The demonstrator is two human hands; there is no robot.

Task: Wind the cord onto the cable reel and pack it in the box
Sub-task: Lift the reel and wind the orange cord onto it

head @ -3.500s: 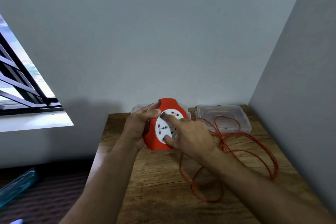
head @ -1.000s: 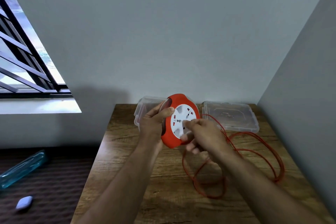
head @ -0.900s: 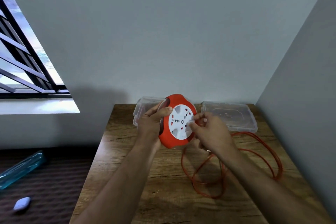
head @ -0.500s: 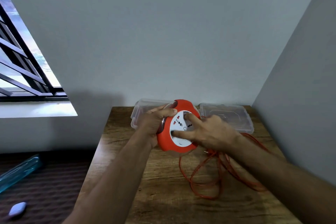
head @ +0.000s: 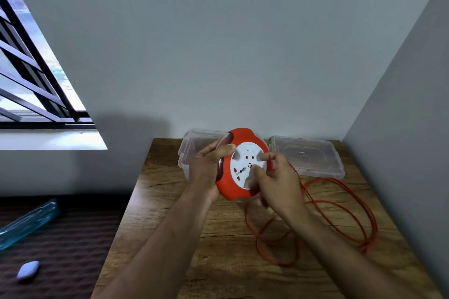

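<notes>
The left hand (head: 206,170) is gripping the cable reel (head: 239,167) while the right hand (head: 277,182) is pinching its white face, winding partway: cord (head: 340,209) lying looped on the tabletop (head: 170,201), box (head: 192,150) waiting empty.

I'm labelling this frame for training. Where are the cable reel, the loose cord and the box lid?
cable reel (head: 237,193), head view, red rim at lower left.
loose cord (head: 349,211), head view, outer loop on the table.
box lid (head: 325,165), head view, clear flat panel.
</notes>
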